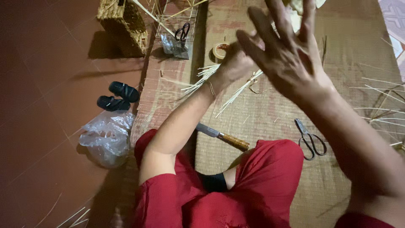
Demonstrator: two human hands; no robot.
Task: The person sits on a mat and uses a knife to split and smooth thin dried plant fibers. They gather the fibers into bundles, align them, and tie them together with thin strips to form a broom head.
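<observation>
The left hand (236, 63) is clenched around a bundle of thin pale bamboo splints (202, 78), held low over the woven mat (270, 122). Their long axis runs diagonally, the loose ends fanning toward the lower left. The right hand (287, 55) is released, fingers spread, raised just beside the left. A knife (221, 136) and scissors (311, 139) lie on the mat.
</observation>
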